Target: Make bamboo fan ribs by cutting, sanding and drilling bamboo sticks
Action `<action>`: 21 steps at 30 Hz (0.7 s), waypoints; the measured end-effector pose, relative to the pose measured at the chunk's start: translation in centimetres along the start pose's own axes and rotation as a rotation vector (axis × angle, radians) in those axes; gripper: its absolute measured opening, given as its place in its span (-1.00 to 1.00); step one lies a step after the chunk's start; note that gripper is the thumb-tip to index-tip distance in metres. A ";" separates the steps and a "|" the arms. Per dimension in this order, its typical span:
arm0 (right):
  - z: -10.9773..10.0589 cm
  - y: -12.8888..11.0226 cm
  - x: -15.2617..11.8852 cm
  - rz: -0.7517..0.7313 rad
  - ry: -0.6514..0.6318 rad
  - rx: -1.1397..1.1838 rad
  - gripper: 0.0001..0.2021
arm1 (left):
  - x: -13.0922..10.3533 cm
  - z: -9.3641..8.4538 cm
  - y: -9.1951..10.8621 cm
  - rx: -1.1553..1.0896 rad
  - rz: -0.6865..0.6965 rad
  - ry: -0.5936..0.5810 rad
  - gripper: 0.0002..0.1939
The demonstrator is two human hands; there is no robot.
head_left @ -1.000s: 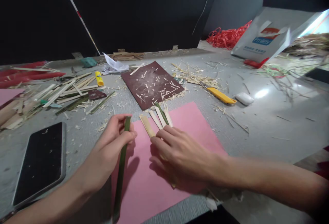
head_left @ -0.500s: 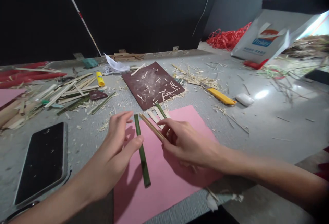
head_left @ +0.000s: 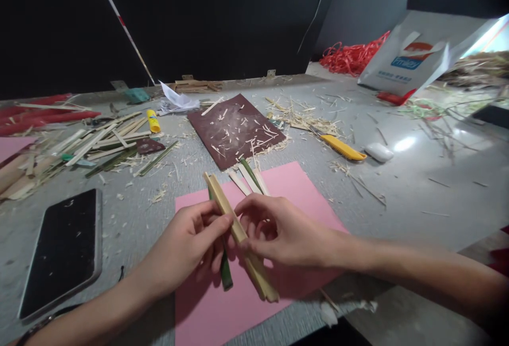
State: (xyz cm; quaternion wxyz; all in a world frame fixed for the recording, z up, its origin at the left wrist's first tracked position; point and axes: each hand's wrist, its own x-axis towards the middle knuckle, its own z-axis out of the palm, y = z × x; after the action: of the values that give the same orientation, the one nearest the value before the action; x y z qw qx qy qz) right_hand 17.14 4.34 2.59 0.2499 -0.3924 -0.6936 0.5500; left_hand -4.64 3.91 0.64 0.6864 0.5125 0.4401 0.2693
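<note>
Pale strips (head_left: 223, 201) shifted left, slanting through grip: left hand (head_left: 181, 245), right hand (head_left: 292, 233).

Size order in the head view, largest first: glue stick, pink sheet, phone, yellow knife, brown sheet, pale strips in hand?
1. Pink sheet
2. Phone and brown sheet, not ranked: the phone's nearness makes it unsure
3. Pale strips, partly behind fingers
4. Yellow knife
5. Glue stick
</note>
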 end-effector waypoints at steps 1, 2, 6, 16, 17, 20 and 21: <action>-0.1 -0.2 0.0 0.015 0.000 -0.010 -0.68 | -0.1 0.0 0.0 -0.003 -0.011 0.005 -0.71; -0.3 -0.5 -0.1 0.032 0.003 -0.023 -0.67 | -0.1 0.0 0.1 -0.006 -0.020 0.006 -0.70; -1.1 -0.9 -0.4 0.066 0.013 -0.147 -0.75 | -0.1 0.3 0.5 0.061 -0.089 -0.048 -0.60; -5.1 1.5 -0.1 -0.035 0.167 -0.776 -0.84 | -0.2 -0.4 0.0 1.107 0.354 0.215 -0.71; -5.2 1.8 -0.1 -0.013 0.161 -0.736 -0.83 | -0.3 -0.5 -0.2 1.193 0.388 0.236 -0.72; -5.2 2.3 0.0 0.024 0.153 -0.600 -0.83 | -0.6 -0.4 -0.5 1.396 0.464 0.276 -0.76; -5.2 2.4 0.1 0.031 0.157 -0.564 -0.82 | -0.7 -0.3 -0.6 1.455 0.493 0.284 -0.76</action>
State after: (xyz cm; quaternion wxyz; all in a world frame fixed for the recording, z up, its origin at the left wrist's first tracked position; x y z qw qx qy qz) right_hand 21.74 7.53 1.72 0.1753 -0.4981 -0.7917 0.3072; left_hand -5.26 3.30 0.32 0.0352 0.8774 0.4631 0.1205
